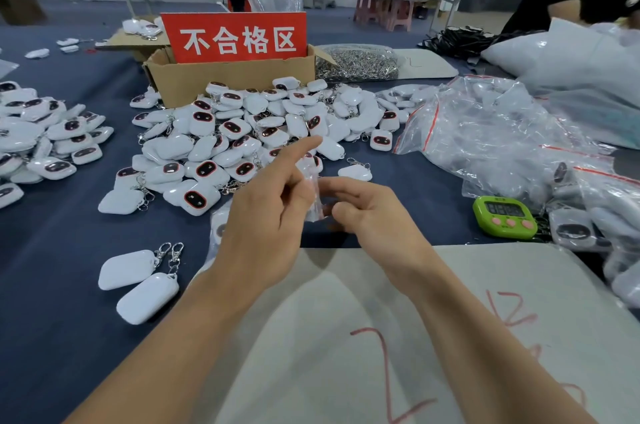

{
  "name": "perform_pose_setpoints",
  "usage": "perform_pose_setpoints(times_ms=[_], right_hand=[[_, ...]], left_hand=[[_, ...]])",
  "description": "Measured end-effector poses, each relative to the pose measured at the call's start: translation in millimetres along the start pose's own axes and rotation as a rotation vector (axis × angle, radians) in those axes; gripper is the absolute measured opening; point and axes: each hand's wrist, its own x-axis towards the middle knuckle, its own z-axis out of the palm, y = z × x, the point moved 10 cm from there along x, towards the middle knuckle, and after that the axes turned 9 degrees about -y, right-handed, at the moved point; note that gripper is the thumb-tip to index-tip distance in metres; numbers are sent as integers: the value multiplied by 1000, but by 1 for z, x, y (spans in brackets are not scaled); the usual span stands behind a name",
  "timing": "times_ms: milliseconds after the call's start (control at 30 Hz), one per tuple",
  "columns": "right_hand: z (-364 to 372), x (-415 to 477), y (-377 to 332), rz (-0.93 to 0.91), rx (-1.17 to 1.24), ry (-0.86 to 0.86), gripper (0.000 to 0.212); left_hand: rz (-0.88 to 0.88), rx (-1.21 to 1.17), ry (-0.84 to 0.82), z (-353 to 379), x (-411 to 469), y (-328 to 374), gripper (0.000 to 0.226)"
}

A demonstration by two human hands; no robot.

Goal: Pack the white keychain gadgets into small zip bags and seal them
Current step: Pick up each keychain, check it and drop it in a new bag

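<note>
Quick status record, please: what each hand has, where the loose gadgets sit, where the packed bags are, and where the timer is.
left hand: pinches small zip bag, index finger extended
right hand: fingers hold the same bag's other side
bag contents: cannot tell
loose gadgets: heaped in front of cardboard box
filled bags: piled at right
timer: green, right of the hands
</note>
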Motion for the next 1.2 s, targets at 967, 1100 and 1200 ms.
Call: perform_pose_setpoints(times_ms=[967,1100,1200], right_hand=[[-62,-22,14,128,-39,527,20],[-60,-23,13,88,-197,564,28],[-47,-13,7,47,-382,434,49]], left_hand=[[-224,-283,427,-60,-5,-27,26],[-11,-126,490,-88,-5,8,29],[93,132,337,-55,-6,36,18]])
